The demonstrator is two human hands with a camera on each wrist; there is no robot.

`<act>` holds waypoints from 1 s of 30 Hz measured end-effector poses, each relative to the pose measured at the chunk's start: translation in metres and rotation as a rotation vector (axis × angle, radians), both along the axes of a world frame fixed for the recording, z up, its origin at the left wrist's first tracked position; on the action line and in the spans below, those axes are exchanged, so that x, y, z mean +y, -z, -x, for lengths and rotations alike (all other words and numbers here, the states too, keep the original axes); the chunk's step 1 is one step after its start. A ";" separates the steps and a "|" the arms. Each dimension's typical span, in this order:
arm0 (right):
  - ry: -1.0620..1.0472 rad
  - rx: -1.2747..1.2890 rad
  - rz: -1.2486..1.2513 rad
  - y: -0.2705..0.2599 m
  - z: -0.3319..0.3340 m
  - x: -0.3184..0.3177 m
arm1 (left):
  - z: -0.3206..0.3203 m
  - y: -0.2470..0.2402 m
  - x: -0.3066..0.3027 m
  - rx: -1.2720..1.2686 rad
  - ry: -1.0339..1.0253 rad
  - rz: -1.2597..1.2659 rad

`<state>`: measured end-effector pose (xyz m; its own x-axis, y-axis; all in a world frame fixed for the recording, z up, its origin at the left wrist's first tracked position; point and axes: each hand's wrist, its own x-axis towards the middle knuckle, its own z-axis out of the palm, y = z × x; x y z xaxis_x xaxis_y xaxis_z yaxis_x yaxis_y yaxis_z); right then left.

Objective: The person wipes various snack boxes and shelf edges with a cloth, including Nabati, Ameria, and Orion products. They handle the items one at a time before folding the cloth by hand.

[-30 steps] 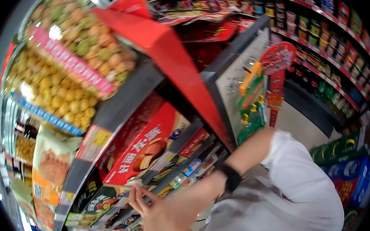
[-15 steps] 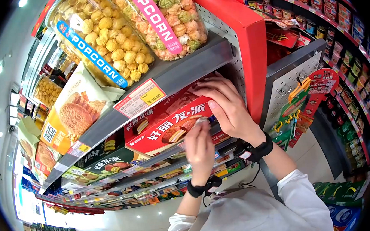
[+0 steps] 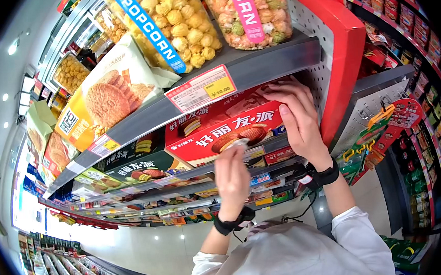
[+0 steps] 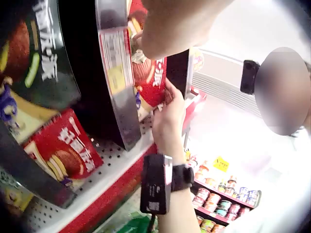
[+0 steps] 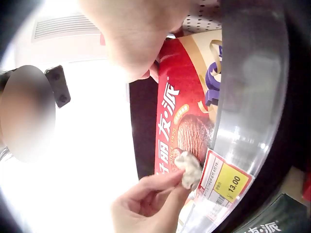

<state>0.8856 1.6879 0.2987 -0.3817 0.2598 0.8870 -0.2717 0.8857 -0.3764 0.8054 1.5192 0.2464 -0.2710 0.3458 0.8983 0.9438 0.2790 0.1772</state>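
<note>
A red box of chocolate pies [image 3: 195, 144] with white lettering lies on a shelf beneath the popcorn shelf. My right hand [image 3: 297, 119] holds its right end, fingers over the top and thumb at the front edge. In the right wrist view this hand [image 5: 141, 39] looms large at the top. My left hand [image 3: 232, 180] pinches a small crumpled white wad [image 5: 188, 170] between thumb and fingertips. The wad overlaps the cookie picture on the box front; its material is unclear. In the left wrist view, that hand [image 4: 180, 24] covers part of the box [image 4: 154, 87].
Dark green pie boxes [image 3: 140, 166] stand left of the red one. Above, a shelf edge with a price tag [image 3: 202, 90] carries popcorn tubs [image 3: 182, 22] and a cookie bag [image 3: 110, 91]. A red upright panel [image 3: 345, 52] borders the right side.
My right hand has gone from beside the left hand up onto the box's right end. The left hand's wad has shifted left and down across the box front. The head view has swung.
</note>
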 end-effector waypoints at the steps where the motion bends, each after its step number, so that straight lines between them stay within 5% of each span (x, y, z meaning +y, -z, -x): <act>1: 0.004 -0.001 -0.003 0.001 0.001 0.000 | 0.005 0.000 -0.012 0.016 -0.063 -0.003; 6: 0.028 0.001 -0.022 0.001 0.001 0.000 | 0.028 0.007 -0.061 -0.044 -0.250 -0.042; 11: 0.043 -0.006 -0.014 0.002 0.003 -0.002 | 0.009 -0.017 -0.100 -1.014 0.392 -0.431; 13: 0.053 -0.003 -0.023 0.003 0.004 -0.002 | 0.013 -0.016 -0.113 -1.169 0.727 -0.581; 18: 0.065 0.001 -0.018 0.002 0.004 -0.004 | 0.016 -0.014 -0.120 -1.343 0.939 -0.657; 21: 0.061 0.004 -0.007 0.003 0.000 -0.005 | 0.017 -0.016 -0.116 -1.277 0.887 -0.620; 24: 0.056 0.020 0.001 0.003 0.000 -0.006 | 0.009 -0.029 -0.090 -0.761 0.282 -0.467; 27: 0.064 0.036 0.005 0.004 0.004 -0.004 | 0.023 -0.025 -0.064 0.043 -0.338 -0.188; 30: 0.065 0.042 0.004 0.003 0.005 -0.005 | 0.027 -0.013 -0.035 0.026 -0.296 -0.213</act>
<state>0.8811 1.6832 0.2960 -0.3268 0.2863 0.9007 -0.2296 0.9004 -0.3695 0.7784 1.4839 0.2599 -0.3073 0.0601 0.9497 0.8328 0.4999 0.2378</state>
